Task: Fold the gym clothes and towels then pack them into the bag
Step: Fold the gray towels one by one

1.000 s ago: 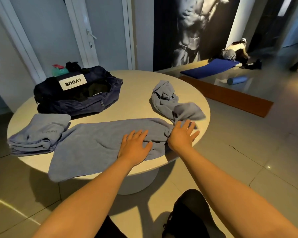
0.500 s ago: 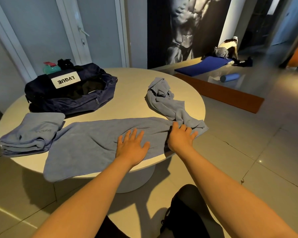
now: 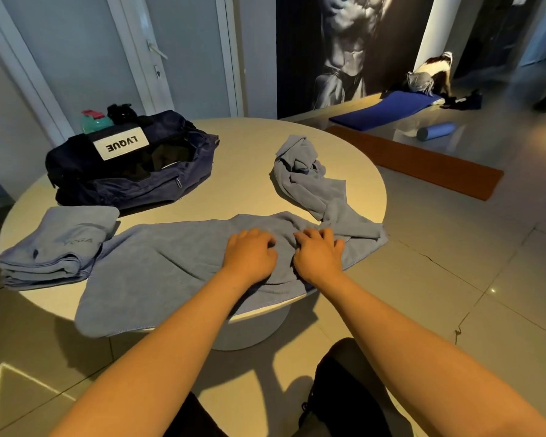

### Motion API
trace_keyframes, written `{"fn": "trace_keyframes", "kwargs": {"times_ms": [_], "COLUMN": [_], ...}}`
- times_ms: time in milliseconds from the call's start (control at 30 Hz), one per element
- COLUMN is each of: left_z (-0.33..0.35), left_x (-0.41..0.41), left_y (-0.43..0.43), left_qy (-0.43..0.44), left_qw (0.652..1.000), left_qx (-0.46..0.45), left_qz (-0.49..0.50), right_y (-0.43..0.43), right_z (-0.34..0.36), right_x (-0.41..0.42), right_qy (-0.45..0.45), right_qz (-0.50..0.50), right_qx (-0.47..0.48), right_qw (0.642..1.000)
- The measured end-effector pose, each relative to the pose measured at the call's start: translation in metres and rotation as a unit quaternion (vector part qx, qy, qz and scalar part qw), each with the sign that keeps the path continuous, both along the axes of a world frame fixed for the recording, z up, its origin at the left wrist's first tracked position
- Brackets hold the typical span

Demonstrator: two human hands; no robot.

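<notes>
A long blue towel (image 3: 158, 257) lies flat along the near edge of the round table (image 3: 243, 152), and its left end hangs over the rim. Its right part runs back into a crumpled heap (image 3: 300, 171). My left hand (image 3: 249, 253) and my right hand (image 3: 319, 257) sit side by side on the towel's middle right. Both have their fingers curled into the cloth, bunching it between them. A folded blue towel (image 3: 60, 244) lies at the table's left edge. Behind it stands the open navy gym bag (image 3: 133, 171) with a white label.
A green bottle (image 3: 95, 121) and a black item (image 3: 122, 111) stand behind the bag. On the floor to the right lie a brown mat (image 3: 423, 165), a blue mat (image 3: 382, 108) and a blue foam roller (image 3: 435, 131). A door is behind the table.
Both hands went from flat on the towel to curled into it and moved closer together. The towel's right end slid onto the table edge.
</notes>
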State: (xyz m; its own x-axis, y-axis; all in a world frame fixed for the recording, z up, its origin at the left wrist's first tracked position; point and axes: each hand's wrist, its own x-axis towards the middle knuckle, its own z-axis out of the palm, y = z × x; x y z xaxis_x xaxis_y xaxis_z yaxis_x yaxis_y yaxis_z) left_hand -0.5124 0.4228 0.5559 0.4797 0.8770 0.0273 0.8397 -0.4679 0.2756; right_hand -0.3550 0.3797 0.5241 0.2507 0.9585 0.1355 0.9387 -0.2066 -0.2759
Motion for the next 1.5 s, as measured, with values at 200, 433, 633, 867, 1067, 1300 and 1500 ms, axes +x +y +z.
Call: {"fn": "trace_keyframes", "kwargs": {"times_ms": [200,433,633,867,1067,1300,1500], "left_z": [-0.017,-0.005,0.009,0.013,-0.026,-0.035,-0.034], "left_x": [0.048,0.074,0.083,0.083,0.061,0.048,0.063], "left_y": [0.015,0.027,0.040,0.062,0.054,0.036,0.020], "left_qy": [-0.054,0.042,-0.056,-0.302,-0.092,0.086,0.109], "left_qw": [0.996,0.997,0.994,0.951,0.991,0.996,0.990], "left_qx": [-0.051,-0.057,-0.090,0.032,0.092,0.013,-0.031], "left_qz": [-0.047,-0.023,-0.007,0.052,0.013,-0.032,-0.081], "right_y": [-0.027,-0.021,0.005,0.057,0.051,0.033,0.017], "right_z": [0.005,0.009,0.025,0.056,0.023,0.000,0.012], "right_x": [0.014,0.050,0.065,0.058,0.040,0.042,0.065], "right_qy": [0.110,-0.009,0.029,0.044,-0.018,0.035,0.081], "right_qz": [-0.006,-0.136,-0.110,-0.039,0.018,-0.062,-0.126], "right_qx": [0.103,0.015,-0.026,0.189,0.141,0.074,0.086], "right_qw": [0.989,0.991,0.993,0.980,0.990,0.995,0.985]}}
